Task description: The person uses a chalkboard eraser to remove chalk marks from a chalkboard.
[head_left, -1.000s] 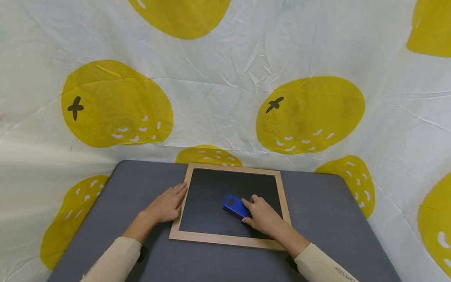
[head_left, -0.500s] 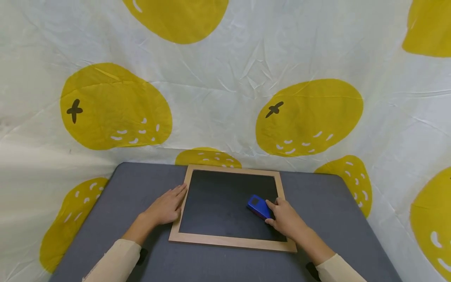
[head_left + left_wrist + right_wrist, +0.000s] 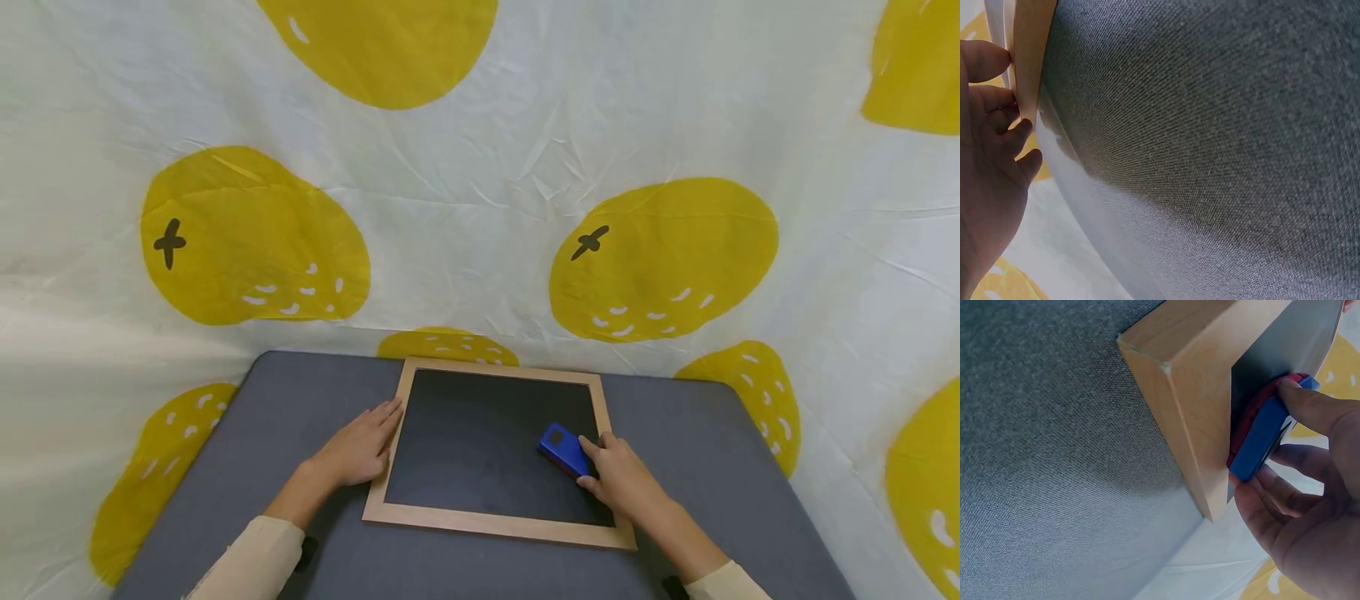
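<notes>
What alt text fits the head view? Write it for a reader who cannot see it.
A person's right hand grips a blue eraser against the right side of a wood-framed blackboard, while the left hand lies flat beside the frame's left edge. The board lies on a grey table, with white cloth printed with yellow fruit behind.

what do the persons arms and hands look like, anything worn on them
Both hands, left hand and right hand, are bare: no gloves, rings or watch visible. Each forearm ends in a cream long sleeve pushed partway up. A small dark strap or mount shows under the left sleeve.
</notes>
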